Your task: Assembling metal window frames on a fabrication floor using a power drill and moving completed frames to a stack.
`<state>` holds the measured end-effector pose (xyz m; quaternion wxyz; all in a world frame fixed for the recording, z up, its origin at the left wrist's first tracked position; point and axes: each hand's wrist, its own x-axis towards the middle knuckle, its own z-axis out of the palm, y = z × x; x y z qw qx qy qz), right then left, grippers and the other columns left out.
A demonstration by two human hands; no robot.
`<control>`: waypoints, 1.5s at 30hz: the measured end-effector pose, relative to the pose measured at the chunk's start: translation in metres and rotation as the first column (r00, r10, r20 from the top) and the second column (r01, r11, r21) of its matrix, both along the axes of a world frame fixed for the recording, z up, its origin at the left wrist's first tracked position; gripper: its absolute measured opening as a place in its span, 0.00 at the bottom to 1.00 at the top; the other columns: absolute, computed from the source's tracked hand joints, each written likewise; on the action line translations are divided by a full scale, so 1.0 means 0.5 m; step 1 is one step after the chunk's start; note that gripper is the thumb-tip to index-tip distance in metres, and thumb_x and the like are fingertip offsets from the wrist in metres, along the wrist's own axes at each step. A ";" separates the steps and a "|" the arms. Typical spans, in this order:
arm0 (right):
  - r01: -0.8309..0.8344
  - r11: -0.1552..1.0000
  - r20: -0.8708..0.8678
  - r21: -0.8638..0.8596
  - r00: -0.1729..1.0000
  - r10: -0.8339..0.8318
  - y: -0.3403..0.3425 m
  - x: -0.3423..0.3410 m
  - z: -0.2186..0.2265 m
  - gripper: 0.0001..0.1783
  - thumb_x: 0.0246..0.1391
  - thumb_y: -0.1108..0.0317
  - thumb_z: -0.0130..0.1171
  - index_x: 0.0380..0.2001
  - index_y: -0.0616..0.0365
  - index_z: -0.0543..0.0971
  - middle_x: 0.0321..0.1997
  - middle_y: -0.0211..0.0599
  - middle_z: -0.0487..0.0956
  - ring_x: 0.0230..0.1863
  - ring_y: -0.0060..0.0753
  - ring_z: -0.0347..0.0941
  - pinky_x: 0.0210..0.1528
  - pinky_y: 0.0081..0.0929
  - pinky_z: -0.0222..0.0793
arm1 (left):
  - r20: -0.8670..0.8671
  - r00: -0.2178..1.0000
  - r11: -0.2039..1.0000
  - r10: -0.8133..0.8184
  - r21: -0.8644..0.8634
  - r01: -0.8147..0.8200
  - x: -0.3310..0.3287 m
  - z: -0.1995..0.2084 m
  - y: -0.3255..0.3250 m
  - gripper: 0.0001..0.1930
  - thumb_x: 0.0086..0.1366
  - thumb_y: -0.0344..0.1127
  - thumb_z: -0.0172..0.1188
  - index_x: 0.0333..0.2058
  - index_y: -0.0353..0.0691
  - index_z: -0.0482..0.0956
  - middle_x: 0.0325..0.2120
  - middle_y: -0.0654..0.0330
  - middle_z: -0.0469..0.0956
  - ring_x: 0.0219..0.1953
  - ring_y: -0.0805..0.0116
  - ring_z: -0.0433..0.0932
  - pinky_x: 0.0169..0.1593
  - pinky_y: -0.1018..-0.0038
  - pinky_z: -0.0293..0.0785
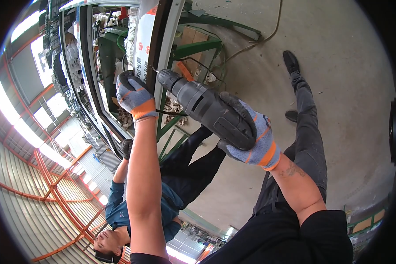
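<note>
At the upper middle of the view, the right hand (246,141) — in a grey glove with black fingers and an orange cuff — is wrapped tight around the back of a dark grey power drill (207,108). Its fingers (240,112) are curled fully over the housing. The drill's chuck points up and left, and its thin bit meets the edge of a long framed panel (158,48) with a dark inner strip and a pale outer rail.

The left hand (134,97), gloved the same way, presses on the dark strip just beside the chuck; its fingers bend over the frame's edge, closed on it rather than spread. The two hands are near each other, with only the drill's nose between them.

Beyond the frame's right rail a green metal stand (198,46) carries the panel. To the right the grey concrete floor (347,79) lies wide, crossed by a thin cable (259,39) — the widest room for moving. Below the left forearm another person (163,193) in a blue top reaches a dark-gloved hand (126,147) to the frame's lower edge. Red roof trusses (53,189) fill the left rim.
</note>
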<state>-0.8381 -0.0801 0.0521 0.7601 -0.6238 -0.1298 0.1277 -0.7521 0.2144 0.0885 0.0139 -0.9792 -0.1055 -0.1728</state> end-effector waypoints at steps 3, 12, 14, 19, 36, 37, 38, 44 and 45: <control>0.008 1.000 0.015 -0.003 1.000 -0.008 0.001 0.000 -0.001 0.45 0.35 0.69 0.68 0.62 0.62 0.63 0.58 0.44 0.73 0.56 0.39 0.72 0.59 0.27 0.63 | 0.003 1.000 1.000 0.002 -0.016 -0.002 -0.001 -0.002 -0.003 0.09 0.63 0.30 0.46 0.33 0.35 0.75 0.27 0.49 0.76 0.31 0.49 0.75 0.37 0.60 0.70; -0.007 1.000 -0.040 0.020 0.999 0.007 0.001 0.000 0.000 0.46 0.35 0.69 0.68 0.61 0.62 0.63 0.57 0.45 0.73 0.55 0.41 0.73 0.59 0.28 0.64 | 0.002 1.000 0.998 0.012 -0.055 -0.012 -0.001 -0.004 0.008 0.09 0.63 0.30 0.46 0.32 0.35 0.75 0.26 0.49 0.76 0.31 0.49 0.75 0.36 0.60 0.69; -0.011 0.999 -0.079 0.042 0.997 0.014 0.001 -0.005 -0.002 0.46 0.35 0.69 0.68 0.61 0.62 0.63 0.57 0.45 0.73 0.55 0.41 0.73 0.59 0.28 0.64 | -0.014 1.000 0.999 0.006 -0.052 -0.006 0.000 -0.006 0.012 0.09 0.63 0.30 0.46 0.32 0.35 0.75 0.26 0.49 0.76 0.31 0.49 0.75 0.36 0.60 0.69; 0.000 1.000 -0.023 -0.002 1.000 0.000 0.001 -0.001 -0.001 0.46 0.35 0.68 0.68 0.61 0.62 0.63 0.57 0.45 0.73 0.55 0.41 0.73 0.58 0.29 0.65 | 0.005 1.000 1.000 0.017 -0.021 -0.017 -0.002 -0.007 0.007 0.09 0.63 0.31 0.46 0.31 0.35 0.75 0.26 0.49 0.76 0.32 0.49 0.75 0.36 0.61 0.70; 0.049 0.998 -0.169 0.031 0.985 -0.043 0.018 -0.006 0.004 0.40 0.36 0.70 0.66 0.58 0.65 0.67 0.55 0.47 0.74 0.53 0.46 0.74 0.56 0.29 0.66 | -0.003 0.999 0.998 0.053 0.016 -0.053 0.003 0.014 -0.021 0.07 0.59 0.31 0.49 0.30 0.37 0.75 0.29 0.48 0.75 0.35 0.47 0.74 0.41 0.58 0.70; 0.043 0.998 -0.162 0.034 0.986 -0.037 0.019 -0.006 0.007 0.40 0.36 0.70 0.66 0.58 0.65 0.67 0.55 0.47 0.74 0.53 0.46 0.74 0.56 0.29 0.66 | -0.008 0.999 0.998 0.038 0.040 -0.038 0.001 0.019 -0.023 0.07 0.60 0.29 0.48 0.31 0.36 0.75 0.29 0.49 0.75 0.34 0.48 0.74 0.40 0.60 0.70; 0.030 0.999 -0.157 0.012 0.987 -0.028 0.019 -0.005 0.010 0.40 0.36 0.70 0.65 0.58 0.65 0.67 0.54 0.47 0.74 0.52 0.45 0.74 0.55 0.29 0.66 | -0.001 0.999 0.998 0.045 0.042 -0.045 0.001 0.019 -0.022 0.07 0.60 0.29 0.48 0.31 0.36 0.75 0.29 0.49 0.75 0.34 0.48 0.74 0.40 0.60 0.70; 0.041 0.999 -0.184 0.014 0.982 -0.038 0.026 -0.004 0.018 0.42 0.34 0.71 0.65 0.58 0.66 0.66 0.53 0.47 0.75 0.52 0.44 0.75 0.55 0.28 0.66 | -0.018 0.997 0.997 0.074 0.028 -0.073 0.007 0.028 -0.031 0.08 0.60 0.31 0.49 0.32 0.36 0.76 0.29 0.48 0.76 0.35 0.47 0.74 0.42 0.58 0.69; 0.030 0.999 -0.171 -0.015 0.985 -0.033 0.025 -0.004 0.018 0.42 0.33 0.71 0.65 0.58 0.66 0.66 0.53 0.47 0.76 0.52 0.43 0.75 0.55 0.28 0.66 | -0.011 0.997 0.997 0.080 0.024 -0.079 0.007 0.029 -0.032 0.08 0.60 0.31 0.49 0.32 0.36 0.76 0.29 0.48 0.76 0.35 0.47 0.74 0.42 0.58 0.69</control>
